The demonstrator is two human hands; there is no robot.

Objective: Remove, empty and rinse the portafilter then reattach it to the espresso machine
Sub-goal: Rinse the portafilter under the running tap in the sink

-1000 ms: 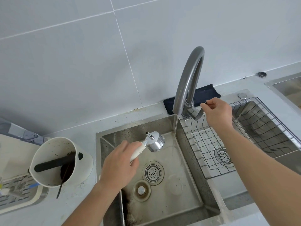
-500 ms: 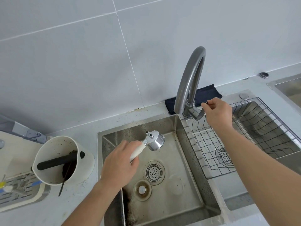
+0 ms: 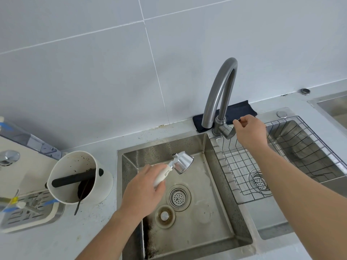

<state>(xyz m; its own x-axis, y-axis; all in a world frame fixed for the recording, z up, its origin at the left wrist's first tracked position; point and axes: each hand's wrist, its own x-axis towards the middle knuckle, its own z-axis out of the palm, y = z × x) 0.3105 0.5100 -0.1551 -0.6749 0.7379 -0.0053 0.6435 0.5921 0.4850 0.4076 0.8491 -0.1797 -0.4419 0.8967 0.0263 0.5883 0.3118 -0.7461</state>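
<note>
My left hand (image 3: pixel 143 186) grips the white handle of the portafilter (image 3: pixel 181 163), holding its shiny metal basket over the left sink basin (image 3: pixel 221 212), tilted with the spouts up. The grey arched faucet (image 3: pixel 218 94) ends just right of and above the basket; no water runs from it. My right hand (image 3: pixel 249 131) rests on the faucet's lever (image 3: pixel 228 133), fingers curled around its end. The espresso machine (image 3: pixel 16 166) shows at the left edge, white, with its drip tray (image 3: pixel 28 211).
A white knock box (image 3: pixel 75 177) with a black bar and coffee grounds stands left of the sink. A wire rack (image 3: pixel 262 166) fills the right basin. A dark cloth (image 3: pixel 242 111) lies behind the faucet. Drain strainer (image 3: pixel 178 197) and plug (image 3: pixel 164 215) sit in the left basin.
The stream of water from the faucet has stopped. My left hand turned the portafilter slightly; my right hand stays at the lever.
</note>
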